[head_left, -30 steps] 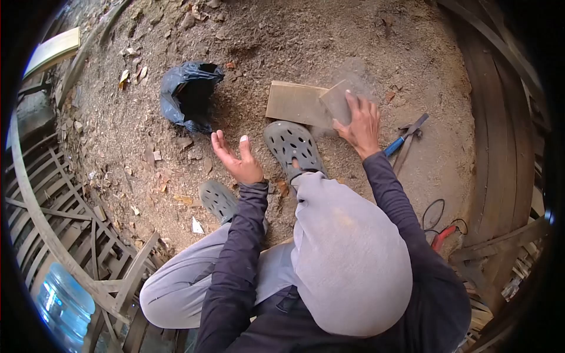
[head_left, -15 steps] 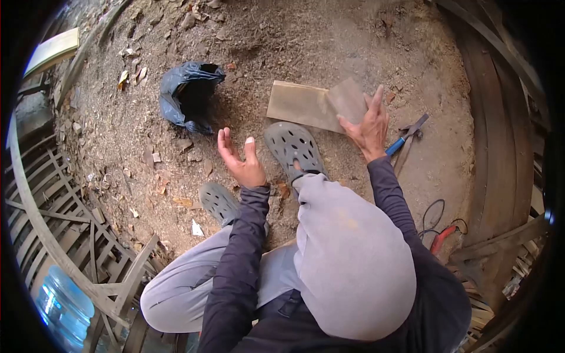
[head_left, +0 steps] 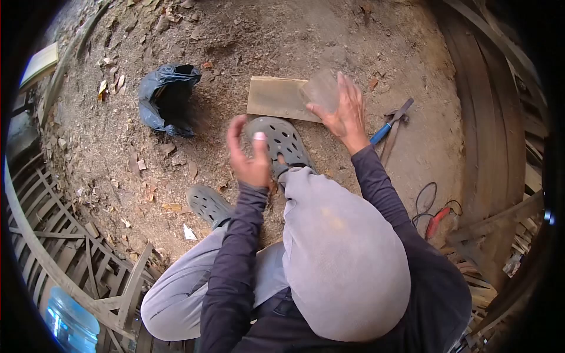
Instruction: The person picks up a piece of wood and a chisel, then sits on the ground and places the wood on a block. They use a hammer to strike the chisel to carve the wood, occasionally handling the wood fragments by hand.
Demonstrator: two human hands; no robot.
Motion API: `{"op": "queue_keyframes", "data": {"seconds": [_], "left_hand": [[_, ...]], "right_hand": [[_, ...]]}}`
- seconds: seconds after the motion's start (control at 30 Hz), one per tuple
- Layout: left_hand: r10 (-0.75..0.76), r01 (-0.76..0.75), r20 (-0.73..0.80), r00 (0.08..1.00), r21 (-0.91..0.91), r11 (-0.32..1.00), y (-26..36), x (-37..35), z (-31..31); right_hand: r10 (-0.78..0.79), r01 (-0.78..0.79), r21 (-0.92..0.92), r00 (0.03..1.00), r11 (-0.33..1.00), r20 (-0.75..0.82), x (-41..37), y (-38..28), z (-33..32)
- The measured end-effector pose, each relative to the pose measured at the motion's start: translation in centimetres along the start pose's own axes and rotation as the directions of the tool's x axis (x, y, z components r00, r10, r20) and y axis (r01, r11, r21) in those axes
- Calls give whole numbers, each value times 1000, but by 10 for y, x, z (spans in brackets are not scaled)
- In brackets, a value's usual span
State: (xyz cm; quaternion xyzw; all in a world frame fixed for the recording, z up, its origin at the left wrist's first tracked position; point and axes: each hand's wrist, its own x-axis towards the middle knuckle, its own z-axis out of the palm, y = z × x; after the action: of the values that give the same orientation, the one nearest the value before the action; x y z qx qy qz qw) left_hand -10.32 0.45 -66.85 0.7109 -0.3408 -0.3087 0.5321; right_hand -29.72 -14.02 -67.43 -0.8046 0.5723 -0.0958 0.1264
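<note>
My right hand (head_left: 344,115) grips a flat, brownish square piece (head_left: 319,93), blurred, between the thumb and the fingers. That piece lies over the right end of a pale wooden board (head_left: 276,97) on the ground. Beside the board's near edge is my grey clog (head_left: 281,141), its toe close to the wood. My left hand (head_left: 252,156) is raised next to the clog, holding nothing, with thumb and fingers apart and somewhat blurred.
A dark plastic bag (head_left: 159,103) stands with its mouth open at the left. Right of my hand lies a blue-handled tool (head_left: 391,122). A red tool with a cord (head_left: 437,222) is lower right. Slatted wood (head_left: 59,229) and planks (head_left: 488,117) flank the dirt floor.
My left hand has moved right, from near the bag to beside the clog. The right hand keeps the square piece at the board's right end. The whole view has shifted slightly.
</note>
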Motion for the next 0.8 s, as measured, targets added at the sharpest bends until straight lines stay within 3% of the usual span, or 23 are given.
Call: {"op": "queue_keyframes", "data": {"seconds": [0.03,0.07,0.1,0.13,0.17,0.2,0.23,0.27,0.33,0.37,0.4,0.43,0.47,0.5,0.53,0.57,0.6,0.63,0.67,0.7,0.73,0.77,0.8], "left_hand": [[238,-249,127,963,71,966,24,7,6],[444,-485,266,855,113,867,49,14,11],[634,-724,435,639,61,687,65,19,21],[741,-892,573,351,-37,451,74,29,28],[560,-781,626,542,129,611,71,44,29],[348,-627,625,699,299,720,62,66,32],[117,-438,578,808,456,775,51,87,35],[-101,-82,341,935,483,872,13,117,22],[-28,-50,177,984,419,907,28,139,11],[291,-373,248,924,413,831,33,123,15],[562,-642,311,767,393,659,54,99,17],[641,-800,542,543,101,592,55,77,25],[626,-897,744,234,-84,434,62,79,36],[671,-867,607,426,62,494,45,77,38],[544,-697,603,583,28,717,36,86,37],[389,-558,515,764,224,799,30,94,30],[316,-458,357,879,446,769,4,94,16],[383,-453,242,892,457,765,7,88,-2],[413,-452,185,892,413,791,18,72,-12],[378,-430,211,902,331,840,25,51,-15],[236,-297,326,915,151,943,31,21,-10],[112,-118,455,883,-16,993,35,-10,3],[-43,351,644,764,-360,864,38,-42,18]], "right_hand": [[-43,48,90,997,995,-56,12,-13,-9],[-83,103,180,990,978,-115,21,-24,-14],[-74,81,282,997,956,-36,33,-30,-10],[-77,57,378,996,924,39,51,-37,-6],[-92,29,467,989,884,112,64,-44,-5],[-170,133,483,985,865,32,65,-52,-7],[-119,94,464,993,881,23,67,-57,-13],[-62,53,441,998,896,7,71,-59,-20],[56,-56,432,998,900,13,76,-63,-31],[33,-39,410,999,911,21,77,-61,-26],[2,-17,392,999,920,40,72,-57,-16],[-47,23,380,998,925,52,73,-58,-8],[-118,104,464,993,880,2,65,-61,-9],[-220,242,532,970,811,-106,62,-66,-20],[-177,209,259,974,943,-140,59,-75,-36],[-122,130,145,990,981,-64,50,-64,-39],[-18,13,263,1000,965,14,38,-61,-58],[65,-70,272,997,960,28,20,-67,-83],[-67,67,3,998,998,4,-5,-59,-87],[-136,145,-142,988,979,67,-30,-62,-98],[-181,203,-203,976,958,120,-65,-58,-84],[-224,266,-264,958,927,178,-87,-47,-69],[-302,345,-292,936,892,183,-88,-40,-79]]}}
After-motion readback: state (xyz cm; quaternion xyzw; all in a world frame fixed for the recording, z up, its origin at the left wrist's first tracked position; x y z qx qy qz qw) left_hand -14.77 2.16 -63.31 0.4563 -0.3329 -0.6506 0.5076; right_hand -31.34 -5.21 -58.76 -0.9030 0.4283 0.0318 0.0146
